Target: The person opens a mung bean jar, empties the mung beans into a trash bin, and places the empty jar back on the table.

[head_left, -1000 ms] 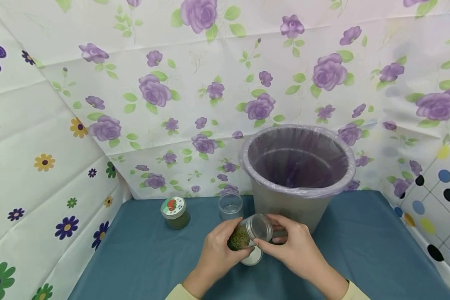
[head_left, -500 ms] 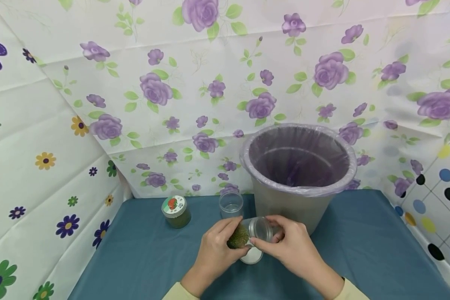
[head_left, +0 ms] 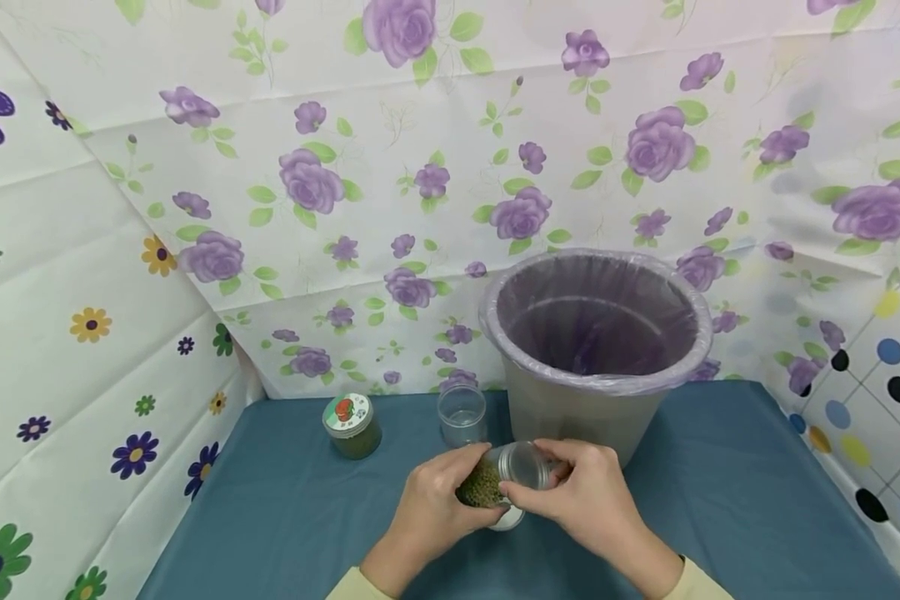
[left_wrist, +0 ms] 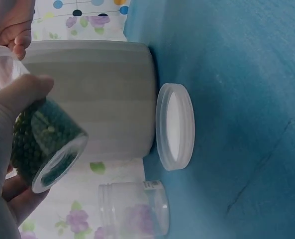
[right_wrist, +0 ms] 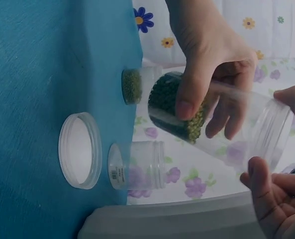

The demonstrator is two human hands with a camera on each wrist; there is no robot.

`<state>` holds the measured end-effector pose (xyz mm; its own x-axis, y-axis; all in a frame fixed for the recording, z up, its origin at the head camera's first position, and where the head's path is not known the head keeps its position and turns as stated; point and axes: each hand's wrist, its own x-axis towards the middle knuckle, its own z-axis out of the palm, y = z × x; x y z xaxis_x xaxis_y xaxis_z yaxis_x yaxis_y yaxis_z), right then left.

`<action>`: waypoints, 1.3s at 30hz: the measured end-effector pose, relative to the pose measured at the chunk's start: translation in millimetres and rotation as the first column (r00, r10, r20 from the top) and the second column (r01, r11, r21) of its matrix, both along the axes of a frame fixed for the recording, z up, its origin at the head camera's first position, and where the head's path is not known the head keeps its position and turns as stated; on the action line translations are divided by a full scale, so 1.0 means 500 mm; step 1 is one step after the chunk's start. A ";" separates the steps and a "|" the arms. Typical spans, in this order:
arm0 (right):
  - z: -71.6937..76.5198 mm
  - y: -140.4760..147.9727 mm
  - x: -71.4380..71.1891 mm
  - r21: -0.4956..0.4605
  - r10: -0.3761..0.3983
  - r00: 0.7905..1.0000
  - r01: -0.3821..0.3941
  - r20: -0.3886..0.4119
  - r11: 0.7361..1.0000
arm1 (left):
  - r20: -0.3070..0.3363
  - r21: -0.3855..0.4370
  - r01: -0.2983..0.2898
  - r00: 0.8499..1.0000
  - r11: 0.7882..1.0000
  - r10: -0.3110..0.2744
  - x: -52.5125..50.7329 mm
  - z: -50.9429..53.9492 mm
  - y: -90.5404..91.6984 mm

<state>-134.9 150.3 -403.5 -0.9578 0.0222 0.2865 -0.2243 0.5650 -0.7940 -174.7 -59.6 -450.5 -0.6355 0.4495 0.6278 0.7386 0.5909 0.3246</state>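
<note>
My left hand (head_left: 438, 500) grips the lower part of a clear jar (right_wrist: 222, 117) with green beans (head_left: 482, 485) in its bottom end. The jar lies tilted, its threaded mouth toward the right. Fingers and thumb of my right hand (head_left: 588, 496) hold it near that mouth, seen also in the right wrist view, where this hand (right_wrist: 279, 201) is partly cut off. No lid shows on the mouth. A round lid with a white inside (left_wrist: 173, 127) lies on the table below, partly hidden by the hands in the head view.
Behind the hands stand an empty clear jar (head_left: 462, 417) and a large grey bin (head_left: 585, 412) lined with a purple bag. A lidded jar (head_left: 352, 429) with green contents is at the left on the blue tablecloth (head_left: 285, 517). Patterned cloth (head_left: 360, 183) hangs behind.
Both hands and the held jar have come slightly lower and nearer, and the lid beneath is more covered. More of the empty clear jar shows behind them. Both hands still hold the jar.
</note>
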 end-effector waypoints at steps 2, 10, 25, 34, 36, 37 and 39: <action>-0.005 0.002 -0.001 -0.006 0.010 0.998 -0.011 -0.057 1.000 | 0.014 -0.005 0.023 1.000 1.000 -0.023 -0.001 0.005 -0.001; -0.018 0.006 -0.002 -0.001 0.028 0.985 -0.029 -0.169 1.000 | 0.026 -0.031 0.043 0.999 0.999 -0.043 -0.007 0.014 -0.004; -0.047 0.017 -0.005 0.002 0.077 0.948 -0.080 -0.308 0.997 | 0.033 -0.075 0.074 0.997 0.994 -0.072 -0.014 0.018 -0.001; -0.054 0.018 -0.004 -0.018 0.118 0.937 -0.131 -0.330 0.991 | 0.040 -0.098 0.122 0.992 0.988 -0.119 -0.018 0.026 -0.010; -0.055 0.020 -0.005 -0.012 0.138 0.932 -0.150 -0.335 0.989 | 0.073 -0.092 0.136 0.989 0.986 -0.130 -0.018 0.028 -0.011; -0.056 0.021 -0.006 -0.009 0.152 0.929 -0.165 -0.339 0.986 | 0.089 -0.091 0.146 0.986 0.985 -0.138 -0.018 0.029 -0.012; -0.057 0.025 -0.009 0.002 0.194 0.918 -0.206 -0.347 0.979 | 0.125 -0.092 0.171 0.979 0.981 -0.159 -0.019 0.032 -0.016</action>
